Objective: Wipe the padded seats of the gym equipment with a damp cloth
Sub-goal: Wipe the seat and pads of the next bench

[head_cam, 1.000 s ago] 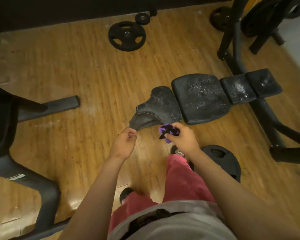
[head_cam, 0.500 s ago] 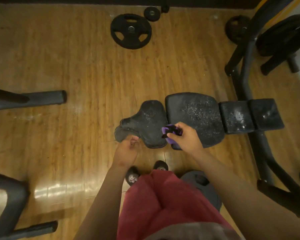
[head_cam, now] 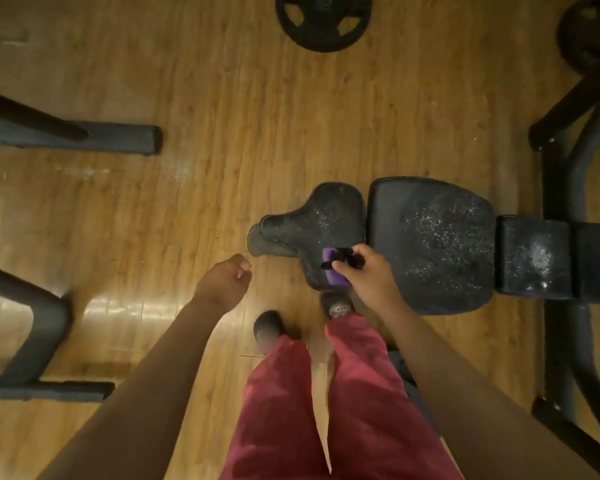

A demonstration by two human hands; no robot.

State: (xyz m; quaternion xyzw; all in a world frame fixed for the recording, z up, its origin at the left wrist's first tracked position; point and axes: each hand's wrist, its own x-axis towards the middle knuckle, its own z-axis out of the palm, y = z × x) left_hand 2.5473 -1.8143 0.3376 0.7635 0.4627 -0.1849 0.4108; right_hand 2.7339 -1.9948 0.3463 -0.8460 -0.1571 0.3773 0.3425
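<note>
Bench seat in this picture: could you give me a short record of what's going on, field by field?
seat: black, narrow-nosed pad, speckled with white flecks
cloth: purple, over the seat's near edge
right hand: grips the cloth
left hand: beside the seat's nose, holding nothing, fingers loosely curled
larger pad: black, next to the seat, also flecked
floor: wood, with a weight plate lying on it

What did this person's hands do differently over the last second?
The left hand let go of the narrow tip of the black saddle-shaped padded seat and drew back over the wooden floor. The right hand kept gripping the crumpled purple cloth, now on the seat's near edge. The bench stayed put.
</note>
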